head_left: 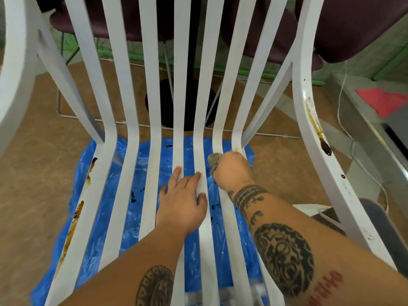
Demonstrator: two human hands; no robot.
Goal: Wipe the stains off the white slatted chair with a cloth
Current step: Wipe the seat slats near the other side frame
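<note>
the right hand point(231, 171) is pressing the cloth point(213, 161) onto a slat of the white slatted chair point(123, 107), near the seat's bend, grip clamped round it. the left hand point(181, 202) is lying flat on the middle slats, grip apart. brown stains point(318, 129) are streaking the right rail and left edge. a blue plastic sheet point(92, 217) is lying underneath.

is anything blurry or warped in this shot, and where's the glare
Head view: the wide-angle lens bows the white slatted chair toward the edges; the right hand and its cloth look slightly soft, the bottom edge smeared; glare shows on the glossy armrest above the brown stain and on the blue plastic sheet.
</note>
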